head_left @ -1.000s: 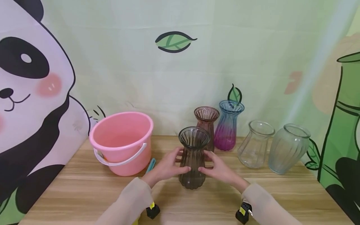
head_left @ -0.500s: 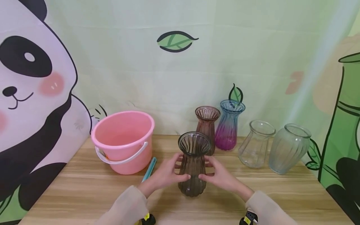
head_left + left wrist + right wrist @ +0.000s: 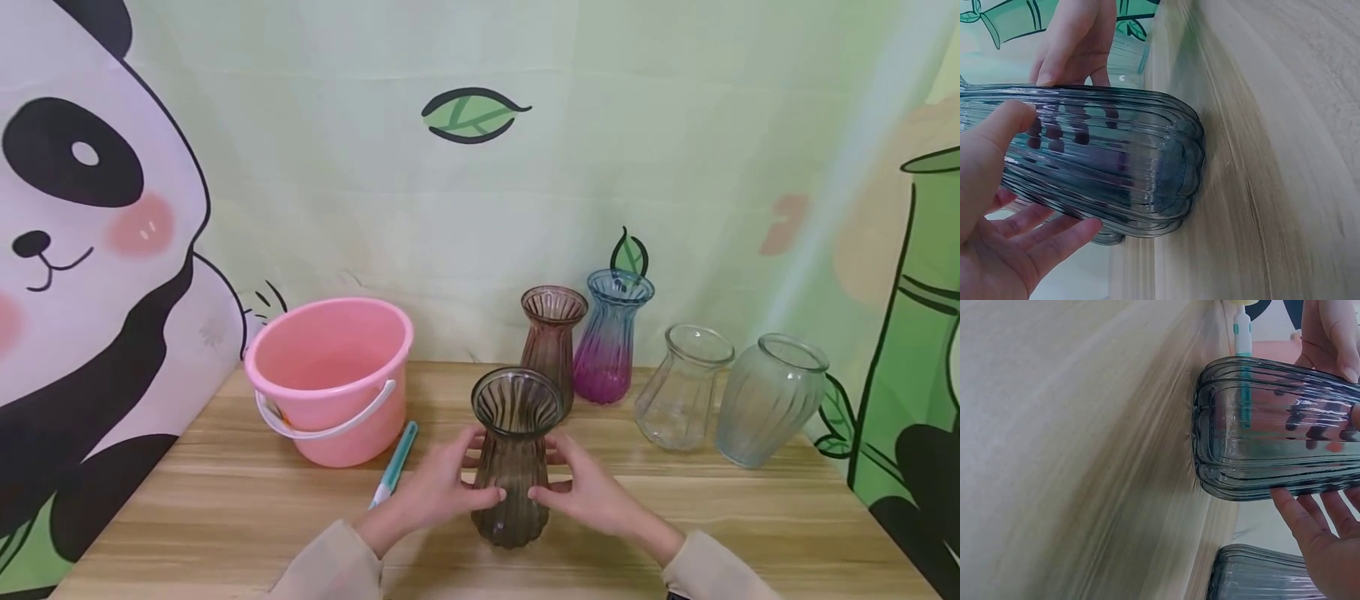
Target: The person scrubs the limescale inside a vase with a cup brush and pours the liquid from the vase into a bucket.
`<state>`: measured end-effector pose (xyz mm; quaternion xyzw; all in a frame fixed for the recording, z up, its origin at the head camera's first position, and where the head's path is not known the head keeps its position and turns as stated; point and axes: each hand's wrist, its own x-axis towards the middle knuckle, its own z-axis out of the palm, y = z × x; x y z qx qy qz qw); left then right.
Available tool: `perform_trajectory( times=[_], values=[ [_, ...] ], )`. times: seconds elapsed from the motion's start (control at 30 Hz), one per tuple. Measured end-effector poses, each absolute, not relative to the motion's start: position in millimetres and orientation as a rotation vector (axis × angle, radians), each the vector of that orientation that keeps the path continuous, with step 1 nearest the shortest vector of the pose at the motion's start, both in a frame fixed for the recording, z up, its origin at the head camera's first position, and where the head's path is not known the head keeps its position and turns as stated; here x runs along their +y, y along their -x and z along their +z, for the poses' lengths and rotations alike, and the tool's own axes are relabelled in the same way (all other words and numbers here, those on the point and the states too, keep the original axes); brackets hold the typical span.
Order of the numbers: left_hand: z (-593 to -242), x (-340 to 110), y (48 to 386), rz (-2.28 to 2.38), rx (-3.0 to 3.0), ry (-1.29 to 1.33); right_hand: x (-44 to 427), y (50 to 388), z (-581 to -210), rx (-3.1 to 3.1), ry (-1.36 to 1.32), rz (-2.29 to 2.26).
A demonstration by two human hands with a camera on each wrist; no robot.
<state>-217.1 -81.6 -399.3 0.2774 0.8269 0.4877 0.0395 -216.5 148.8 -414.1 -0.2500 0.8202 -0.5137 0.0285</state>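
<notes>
The dark grey vase (image 3: pixel 514 462) is being held upright nearer the person than a second ago, in front of the brown vase (image 3: pixel 552 343), its base meeting or just clearing the wooden table (image 3: pixel 225 521), and more of the teal-and-white handle (image 3: pixel 394 464) beside the pink bucket (image 3: pixel 337 448) is showing. The left hand (image 3: pixel 444 485) and right hand (image 3: pixel 592 489) are gripping the vase from opposite sides, thumbs resting on its near face, fingers reaching round its sides, both forearms angling inward.

Ribbed glass vase (image 3: pixel 1272 431), smoky, held between left hand (image 3: pixel 1330 339) and right hand (image 3: pixel 1335 553). Second vase (image 3: pixel 1266 578), cropped, near the edge of the wooden worktop (image 3: pixel 1085 450). Teal-and-white handle (image 3: pixel 1243 339), partly behind the held glass. Pink object (image 3: pixel 1272 349), beyond.
</notes>
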Motion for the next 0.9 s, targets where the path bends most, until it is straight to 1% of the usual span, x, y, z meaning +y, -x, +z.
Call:
perform_trajectory(
  times=[0.13,0.23,0.4,0.5,0.63,0.77,0.9],
  values=[
    [-399.8,-83.4,216.3,1.494,2.515,-0.853,149.4,216.7,-415.2,2.525,0.755,-1.583],
    [-395.8,-90.9,216.4,1.41,2.521,-0.887,149.6,218.2,-417.2,2.51,0.776,-1.577],
    [-384.2,-111.3,219.9,1.04,2.68,-0.918,151.7,220.4,-421.2,2.505,0.835,-1.504],
    [-379.2,-120.0,223.0,0.764,2.855,-0.827,153.7,219.9,-422.6,2.49,0.858,-1.449],
    [-380.2,-124.0,229.5,0.45,3.013,-0.609,155.4,220.8,-421.6,2.486,0.879,-1.409],
    [-390.7,-122.8,238.4,0.294,3.03,-0.406,154.8,223.7,-421.8,2.477,0.885,-1.396],
    [-399.1,-117.6,246.3,0.24,3.072,-0.326,153.5,225.4,-424.1,2.467,0.882,-1.391]
  ],
)
